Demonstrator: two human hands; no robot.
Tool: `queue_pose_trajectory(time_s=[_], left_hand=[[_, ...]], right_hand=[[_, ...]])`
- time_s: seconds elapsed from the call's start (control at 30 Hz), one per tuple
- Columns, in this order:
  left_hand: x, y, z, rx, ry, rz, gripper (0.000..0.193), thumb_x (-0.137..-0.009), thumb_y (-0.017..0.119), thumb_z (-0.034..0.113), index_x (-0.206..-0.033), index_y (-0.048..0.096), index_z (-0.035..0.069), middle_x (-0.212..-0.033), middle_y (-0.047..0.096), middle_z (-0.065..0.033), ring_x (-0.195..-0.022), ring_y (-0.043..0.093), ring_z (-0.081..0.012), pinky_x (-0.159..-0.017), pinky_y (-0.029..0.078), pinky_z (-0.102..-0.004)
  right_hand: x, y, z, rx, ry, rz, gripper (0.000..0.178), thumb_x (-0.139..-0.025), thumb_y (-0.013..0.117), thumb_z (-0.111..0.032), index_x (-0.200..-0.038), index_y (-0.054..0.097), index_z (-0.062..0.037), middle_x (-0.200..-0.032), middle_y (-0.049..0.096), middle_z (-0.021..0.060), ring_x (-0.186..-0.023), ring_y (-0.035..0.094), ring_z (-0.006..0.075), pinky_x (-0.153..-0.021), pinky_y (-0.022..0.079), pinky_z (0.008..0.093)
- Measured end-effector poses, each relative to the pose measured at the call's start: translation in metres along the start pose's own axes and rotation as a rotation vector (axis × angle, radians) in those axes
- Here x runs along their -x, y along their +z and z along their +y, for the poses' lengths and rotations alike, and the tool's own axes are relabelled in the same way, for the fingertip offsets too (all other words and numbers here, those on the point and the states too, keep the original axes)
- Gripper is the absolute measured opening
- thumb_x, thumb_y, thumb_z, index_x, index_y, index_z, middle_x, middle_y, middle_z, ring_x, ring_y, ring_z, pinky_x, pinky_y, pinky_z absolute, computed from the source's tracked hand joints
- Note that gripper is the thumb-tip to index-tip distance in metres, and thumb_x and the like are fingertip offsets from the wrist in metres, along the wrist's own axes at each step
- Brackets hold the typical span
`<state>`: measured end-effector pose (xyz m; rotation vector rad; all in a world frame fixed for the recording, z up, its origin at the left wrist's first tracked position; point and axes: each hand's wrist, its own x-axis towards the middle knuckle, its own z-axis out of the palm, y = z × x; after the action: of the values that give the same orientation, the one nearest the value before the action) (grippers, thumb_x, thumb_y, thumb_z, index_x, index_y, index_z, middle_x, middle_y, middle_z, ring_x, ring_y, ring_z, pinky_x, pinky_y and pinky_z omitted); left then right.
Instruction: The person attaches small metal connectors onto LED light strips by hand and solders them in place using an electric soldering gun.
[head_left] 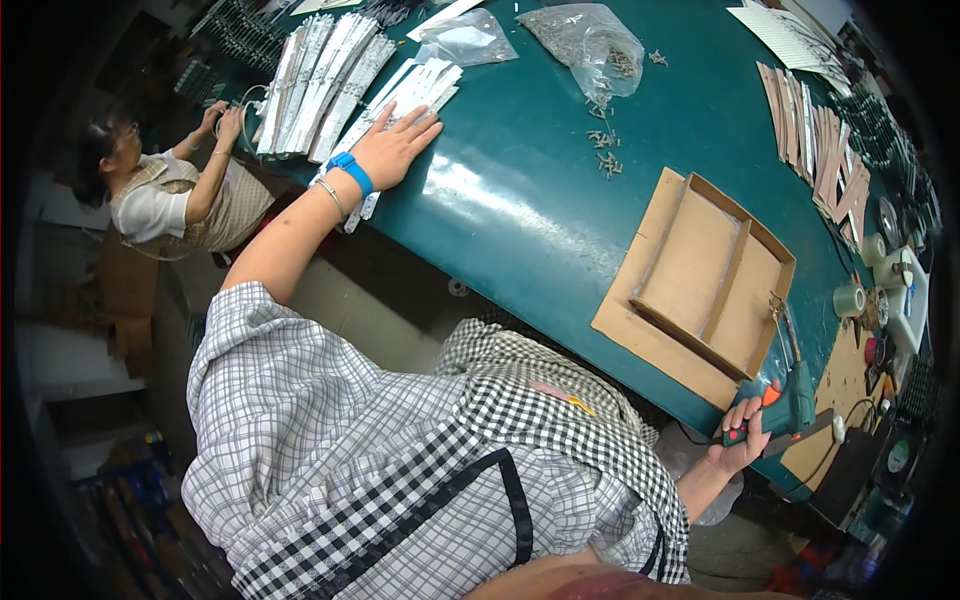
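My left hand (392, 152) lies flat with its fingers spread on a bundle of thin whitish strips (432, 84) at the table's left edge. More strips (320, 80) lie stacked just left of it. At the lower right, the fingers of my right hand (740, 438) wrap round the black handle of a green power screwdriver (797, 398). Its long thin metal end points up beside the shallow cardboard box (690, 262). That box has a divider and rests on a flat cardboard piece (622, 305).
A clear bag of screws (588, 38) has spilled some loose screws (606, 150) onto the green table (500, 270). Brown and white strips (825, 165) lie at the far right, above tape rolls (849, 300) and a white container (905, 290). Another person (165, 195) works at the left.
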<state>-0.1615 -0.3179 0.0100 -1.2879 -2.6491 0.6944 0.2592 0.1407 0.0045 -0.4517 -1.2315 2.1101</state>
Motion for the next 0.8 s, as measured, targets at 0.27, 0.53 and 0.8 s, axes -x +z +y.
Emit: queue_pose_trajectory(time_s=[0.27, 0.53, 0.8], left_hand=[[-0.032, -0.024, -0.002, 0.266, -0.042, 0.122, 0.041, -0.076, 0.061, 0.006, -0.116, 0.063, 0.016, -0.126, 0.057, -0.0014, -0.132, 0.038, -0.0211, -0.109, 0.021, -0.0518], [-0.052, -0.020, -0.017, 0.475, -0.136, 0.055, 0.035, -0.072, 0.070, 0.013, -0.107, 0.067, 0.015, -0.121, 0.060, -0.0034, -0.125, 0.043, -0.0245, -0.102, 0.030, -0.0453], [-0.008, -0.023, 0.012, 0.423, -0.130, 0.116, 0.050, -0.064, 0.057, -0.003, -0.110, 0.065, 0.012, -0.131, 0.054, -0.0030, -0.132, 0.037, -0.0291, -0.104, 0.028, -0.0506]], right_hand=[[0.002, -0.011, -0.002, -0.056, -0.002, -0.035, 0.057, -0.090, 0.055, -0.010, -0.138, 0.027, 0.0029, -0.078, 0.045, 0.0050, -0.058, 0.046, 0.0089, -0.044, 0.041, 0.0192], [0.001, -0.014, -0.007, -0.039, 0.000, 0.045, 0.058, -0.090, 0.055, -0.009, -0.139, 0.026, 0.0030, -0.079, 0.046, 0.0056, -0.056, 0.045, 0.0091, -0.045, 0.041, 0.0188], [-0.007, -0.018, -0.014, -0.028, -0.016, 0.030, 0.060, -0.089, 0.055, -0.011, -0.139, 0.026, 0.0039, -0.078, 0.044, 0.0044, -0.055, 0.044, 0.0079, -0.043, 0.040, 0.0194]])
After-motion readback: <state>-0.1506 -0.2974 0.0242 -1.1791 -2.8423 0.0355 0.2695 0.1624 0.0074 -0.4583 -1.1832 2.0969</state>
